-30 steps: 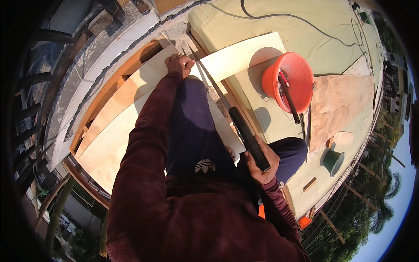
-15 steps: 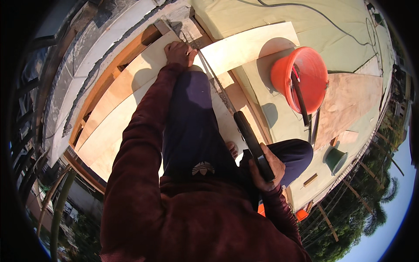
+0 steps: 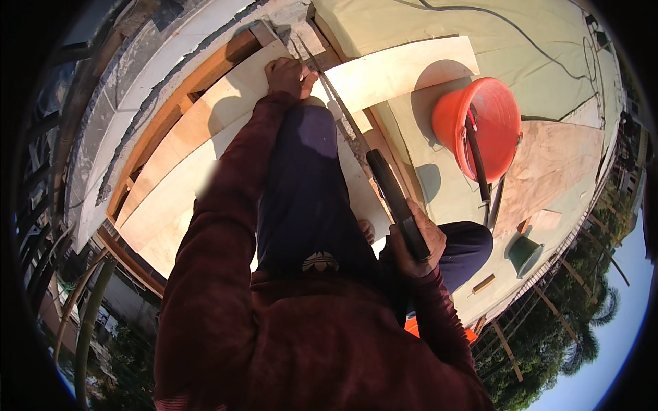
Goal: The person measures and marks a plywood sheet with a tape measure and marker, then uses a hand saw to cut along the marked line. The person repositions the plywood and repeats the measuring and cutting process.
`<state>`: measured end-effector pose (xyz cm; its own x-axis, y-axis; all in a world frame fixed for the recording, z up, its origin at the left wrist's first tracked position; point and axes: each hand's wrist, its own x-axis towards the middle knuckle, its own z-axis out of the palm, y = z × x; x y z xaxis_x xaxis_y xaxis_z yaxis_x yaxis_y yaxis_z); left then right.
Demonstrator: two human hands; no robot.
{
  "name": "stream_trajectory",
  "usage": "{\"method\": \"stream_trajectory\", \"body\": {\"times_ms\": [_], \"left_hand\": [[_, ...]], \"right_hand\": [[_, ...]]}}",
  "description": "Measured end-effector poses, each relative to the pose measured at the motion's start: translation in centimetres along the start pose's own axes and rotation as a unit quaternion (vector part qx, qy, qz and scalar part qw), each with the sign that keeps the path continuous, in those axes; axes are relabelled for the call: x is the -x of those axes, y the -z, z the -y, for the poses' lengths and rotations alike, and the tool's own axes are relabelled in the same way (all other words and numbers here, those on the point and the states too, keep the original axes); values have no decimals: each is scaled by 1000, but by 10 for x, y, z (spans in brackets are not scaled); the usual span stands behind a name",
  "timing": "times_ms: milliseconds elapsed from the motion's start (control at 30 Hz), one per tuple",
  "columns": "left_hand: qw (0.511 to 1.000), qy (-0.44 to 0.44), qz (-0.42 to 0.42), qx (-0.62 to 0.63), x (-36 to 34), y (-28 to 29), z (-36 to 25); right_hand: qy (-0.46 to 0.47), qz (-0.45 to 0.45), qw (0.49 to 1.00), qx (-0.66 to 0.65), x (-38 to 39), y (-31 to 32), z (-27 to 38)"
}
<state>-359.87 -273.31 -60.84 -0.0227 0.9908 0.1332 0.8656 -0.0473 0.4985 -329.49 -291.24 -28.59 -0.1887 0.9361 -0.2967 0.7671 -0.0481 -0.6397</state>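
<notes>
My left hand grips a pale plywood strip near its upper end, fingers curled, just above my bent left knee. My right hand is closed round the black handle of a handsaw. Its long narrow blade runs up beside my left hand, along the end of another curved plywood piece lying to the right; whether the teeth are in the wood I cannot tell. Part of my bare foot shows under the saw.
A red bucket with a dark-handled tool stands right of the saw. Beyond are a plywood sheet, a green bucket, a cable and a reinforcing-bar edge with trees outside. At left run a cracked concrete ledge and timber framing.
The saw and my right hand have moved forward, away from me, over the last half second. My left hand stays on the plywood strip; the view has shifted slightly.
</notes>
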Motion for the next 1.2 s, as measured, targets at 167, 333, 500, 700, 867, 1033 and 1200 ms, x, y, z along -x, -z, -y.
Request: {"method": "stream_trajectory", "body": {"times_ms": [167,333,500,700,867,1033,1200], "left_hand": [[999,-25,-32,19,1,0,0],[999,-25,-48,9,0,1,-1],[1000,-10,-12,-10,-1,0,-1],[1000,-14,-23,-6,0,-2,1],[999,21,36,-11,-2,-2,3],[1000,0,-7,4,2,2,-1],[1000,12,1,8,-1,6,-5]], "right_hand": [[45,-36,998,27,2,6,6],[6,-17,1000,13,-7,4,4],[29,-37,998,45,-16,2,10],[62,-67,995,27,-22,0,13],[8,-37,998,-45,-29,-1,15],[103,-69,990,72,-21,12,28],[-33,8,999,17,-48,-5,16]]}}
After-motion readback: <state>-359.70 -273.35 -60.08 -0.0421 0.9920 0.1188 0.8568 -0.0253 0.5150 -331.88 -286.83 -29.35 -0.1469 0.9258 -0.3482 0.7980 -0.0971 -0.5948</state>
